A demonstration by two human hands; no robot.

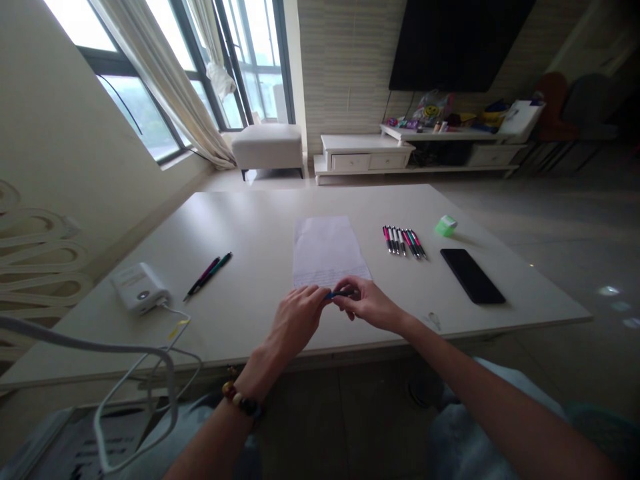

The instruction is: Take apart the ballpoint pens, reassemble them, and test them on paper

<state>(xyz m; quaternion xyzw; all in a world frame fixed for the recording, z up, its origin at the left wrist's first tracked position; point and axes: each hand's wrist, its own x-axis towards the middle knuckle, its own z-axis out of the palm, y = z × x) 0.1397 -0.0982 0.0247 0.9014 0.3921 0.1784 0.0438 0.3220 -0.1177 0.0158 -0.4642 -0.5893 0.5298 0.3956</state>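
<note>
My left hand [303,312] and my right hand [364,300] meet over the near edge of a sheet of paper [327,243]. Between them lies a blue and dark pen [340,293], held level, its left end in my left fingers and its right part pinched by my right thumb and fingers. Parts of the pen are hidden by the fingers. Rows of handwriting show on the paper's near part. To the right of the paper, several pens [404,241] with pink, white and green barrels lie side by side. Two more pens [209,275] lie together at the left.
A white box-like device [141,288] with a cable [175,330] stands at the table's left. A black phone [473,276] and a small green-and-white container [446,225] lie at the right. Near my right forearm is a small clear object [434,321]. The table's front edge runs below my wrists.
</note>
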